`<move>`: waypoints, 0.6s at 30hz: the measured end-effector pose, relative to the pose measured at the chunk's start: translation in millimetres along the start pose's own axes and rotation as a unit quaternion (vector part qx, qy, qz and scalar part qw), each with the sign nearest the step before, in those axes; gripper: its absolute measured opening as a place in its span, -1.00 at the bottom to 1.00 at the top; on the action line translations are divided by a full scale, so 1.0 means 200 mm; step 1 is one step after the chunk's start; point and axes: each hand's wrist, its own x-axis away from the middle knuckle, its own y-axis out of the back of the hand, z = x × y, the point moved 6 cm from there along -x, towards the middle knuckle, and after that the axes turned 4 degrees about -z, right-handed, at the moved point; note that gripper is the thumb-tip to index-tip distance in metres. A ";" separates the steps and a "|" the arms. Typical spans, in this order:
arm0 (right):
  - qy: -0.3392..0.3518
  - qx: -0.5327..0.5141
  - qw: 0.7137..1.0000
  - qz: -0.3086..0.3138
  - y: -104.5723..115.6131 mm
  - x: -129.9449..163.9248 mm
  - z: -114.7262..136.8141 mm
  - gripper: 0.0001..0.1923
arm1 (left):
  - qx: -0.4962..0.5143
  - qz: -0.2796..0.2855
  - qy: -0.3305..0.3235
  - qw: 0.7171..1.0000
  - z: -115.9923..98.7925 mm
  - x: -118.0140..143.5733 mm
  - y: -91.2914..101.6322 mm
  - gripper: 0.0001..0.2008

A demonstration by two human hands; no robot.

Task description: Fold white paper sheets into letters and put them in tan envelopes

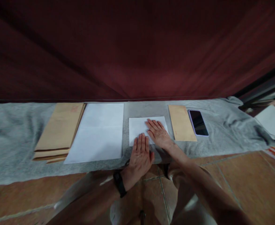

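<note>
A folded white sheet of paper [137,125] lies in front of me on a grey cloth [146,108]. My left hand [140,156] rests flat on its near edge, fingers stretched out and pointing away from me. My right hand [158,132] lies flat across the sheet's right part, its fingers straight and angled to the far left. Both hands are open and press on the paper without gripping it. To the left is a larger white sheet stack [100,131] with a faint crease across it. On the right, a single brown envelope [182,123] lies close to my right hand.
A pile of brown envelopes [60,125] lies at the left, touching or close to the white sheets. Beside the single envelope is a phone [198,122] in a purple case. A dark red curtain [137,56] hangs behind the cloth-covered surface. Below are brown floor tiles [249,175].
</note>
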 end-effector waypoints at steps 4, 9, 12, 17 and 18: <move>0.014 -0.003 1.000 0.005 0.01 0.04 0.01 -0.46 | -0.005 0.002 0.023 1.000 0.07 -0.06 -0.01 -0.34; 0.038 -0.012 0.999 0.015 0.02 0.11 0.05 -0.45 | -0.007 0.007 0.053 0.999 0.16 -0.13 -0.04 -0.32; 0.046 -0.018 0.999 0.018 0.03 0.15 0.07 -0.45 | -0.010 0.011 0.067 0.998 0.21 -0.17 -0.06 -0.35; 0.041 -0.029 0.999 0.021 0.04 0.20 0.10 -0.45 | -0.015 0.005 0.091 0.996 0.28 -0.24 -0.07 -0.40; 0.042 -0.030 0.998 0.023 0.04 0.21 0.11 -0.45 | -0.017 0.001 0.097 0.995 0.30 -0.26 -0.07 -0.41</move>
